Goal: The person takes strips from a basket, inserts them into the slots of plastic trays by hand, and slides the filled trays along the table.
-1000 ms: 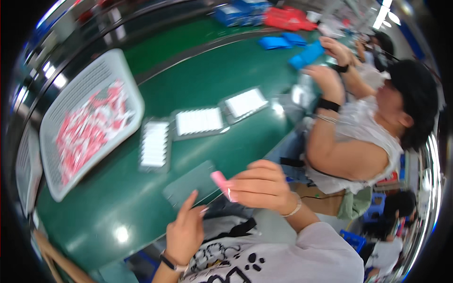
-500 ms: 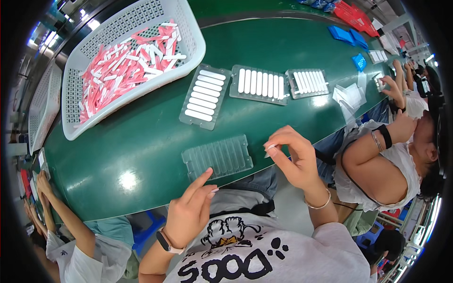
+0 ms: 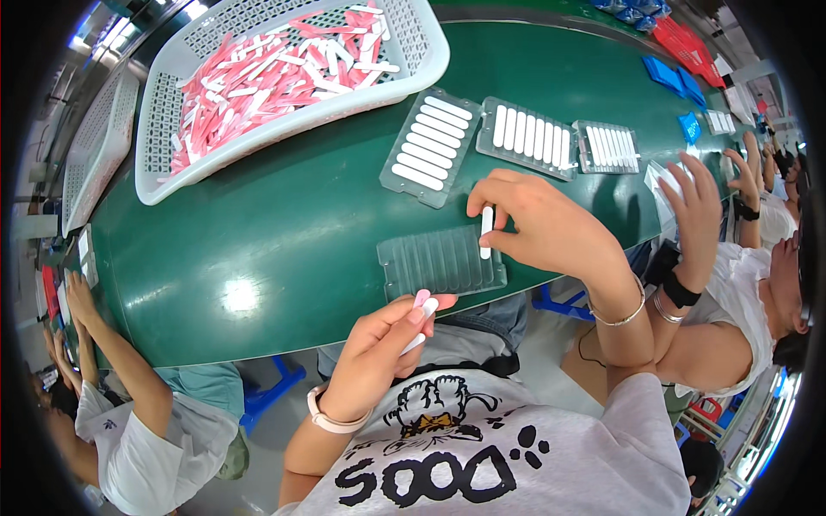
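Observation:
A flat white stick with rounded ends is pinched in my right hand, upright over the right end of a clear plastic tray. That tray has parallel slots and lies near the table's front edge; no sticks show in its visible slots. My left hand is closed on a few pink and white sticks, just in front of the tray's near edge. Farther back lie a clear tray with a row of white sticks, a second filled tray and a third.
A large white basket heaped with pink and white sticks stands at the back left of the green table. Blue packs and a red bag lie far right. A co-worker's hand is beside my right arm; others sit at left.
The view has shifted, moving the table's things rightward in the picture. My right hand has come over the tray with the white stick. My left index finger has left the tray's edge, and sticks show there.

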Available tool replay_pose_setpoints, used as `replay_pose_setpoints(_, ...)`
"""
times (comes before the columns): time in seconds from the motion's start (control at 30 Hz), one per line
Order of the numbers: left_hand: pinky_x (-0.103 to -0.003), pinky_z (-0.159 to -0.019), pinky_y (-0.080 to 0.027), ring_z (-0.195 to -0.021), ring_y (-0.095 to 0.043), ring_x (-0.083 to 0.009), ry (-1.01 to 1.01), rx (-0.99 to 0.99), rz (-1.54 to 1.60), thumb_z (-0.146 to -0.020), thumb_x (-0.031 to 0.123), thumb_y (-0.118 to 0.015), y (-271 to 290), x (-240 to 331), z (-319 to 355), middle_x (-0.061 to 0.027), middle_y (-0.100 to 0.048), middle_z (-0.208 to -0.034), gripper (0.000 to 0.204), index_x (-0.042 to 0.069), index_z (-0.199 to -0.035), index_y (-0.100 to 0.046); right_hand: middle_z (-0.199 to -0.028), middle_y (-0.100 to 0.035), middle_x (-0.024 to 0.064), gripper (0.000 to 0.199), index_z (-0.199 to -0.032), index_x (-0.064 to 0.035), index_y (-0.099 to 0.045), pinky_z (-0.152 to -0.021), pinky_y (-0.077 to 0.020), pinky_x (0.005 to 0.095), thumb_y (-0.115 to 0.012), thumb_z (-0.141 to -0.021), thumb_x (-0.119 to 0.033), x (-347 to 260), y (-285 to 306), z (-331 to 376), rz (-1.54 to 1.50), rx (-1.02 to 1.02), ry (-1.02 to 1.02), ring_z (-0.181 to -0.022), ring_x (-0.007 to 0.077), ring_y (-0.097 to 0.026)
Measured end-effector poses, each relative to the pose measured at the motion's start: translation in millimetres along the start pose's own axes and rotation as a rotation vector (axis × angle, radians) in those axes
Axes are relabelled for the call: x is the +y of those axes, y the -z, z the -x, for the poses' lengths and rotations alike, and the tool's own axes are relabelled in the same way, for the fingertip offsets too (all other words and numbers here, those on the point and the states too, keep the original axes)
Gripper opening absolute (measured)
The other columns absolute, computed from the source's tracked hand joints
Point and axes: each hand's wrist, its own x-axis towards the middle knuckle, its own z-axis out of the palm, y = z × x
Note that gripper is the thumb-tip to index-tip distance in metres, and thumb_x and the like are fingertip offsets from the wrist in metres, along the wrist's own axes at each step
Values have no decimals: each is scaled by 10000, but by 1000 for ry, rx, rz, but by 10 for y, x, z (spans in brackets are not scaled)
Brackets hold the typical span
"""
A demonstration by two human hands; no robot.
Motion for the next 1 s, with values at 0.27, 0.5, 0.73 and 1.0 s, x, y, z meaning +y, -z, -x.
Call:
replay_pose_setpoints(0.27, -178, -443, -216, -504, -278, 6, -30, 31, -113, -975, 219, -517, 97, -49, 31, 46, -536, -739, 290, -1, -1123, -634, -933, -557, 116, 334, -1016, -15, -557, -735, -458, 373, -711, -736, -114, -61, -126, 128, 70, 118, -42, -841, 292, -573)
replay_pose_setpoints(0.5, -177, -500, -274, -566, -341, -2, -88, -28, -223, -965, 255, -540, 48, -115, -11, 57, -536, -711, 289, 20, -1079, -665, -822, -646, 103, 129, -877, -19, -693, -625, -485, 309, -696, -794, -118, -462, -248, 262, -456, -23, 33, -689, 213, -603)
replay_pose_setpoints(0.73, -186, -434, -224, -503, -319, -14, -73, -2, -144, -959, 179, -528, 136, -135, -33, 10, -563, -734, 249, -12, -1071, -643, -863, -638, 75, 119, -854, -43, -686, -630, -434, 311, -699, -737, -25, -301, -359, 395, -66, 529, 53, -753, 226, -589)
replay_pose_setpoints(1.0, -178, -382, -226, -451, -287, -30, 127, -282, 493, -992, 297, -374, 308, -111, -64, -53, -485, -756, 326, 1, -990, -510, -1236, -553, 73, 156, -819, -78, -677, -789, -336, 395, -732, -686, -141, -274, -725, 560, 558, 488, 199, -1073, 256, -490)
